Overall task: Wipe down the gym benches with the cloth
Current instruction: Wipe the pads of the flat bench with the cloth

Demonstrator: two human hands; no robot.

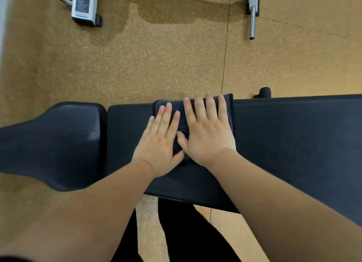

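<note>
A black padded gym bench (293, 140) runs across the view, with a separate seat pad (58, 144) at its left end. A dark folded cloth (182, 124) lies flat on the long pad near its far edge. My left hand (160, 144) and my right hand (207, 132) press palm-down on the cloth side by side, fingers spread and pointing away from me. The hands cover most of the cloth; its far and right edges show.
Speckled tan rubber flooring (156, 65) surrounds the bench. A white machine base (84, 4) stands at the far left and a chrome peg on a frame (252, 20) at the far right. A black bench foot cap (264, 92) sticks out behind the pad. My dark-trousered legs (186, 232) stand below.
</note>
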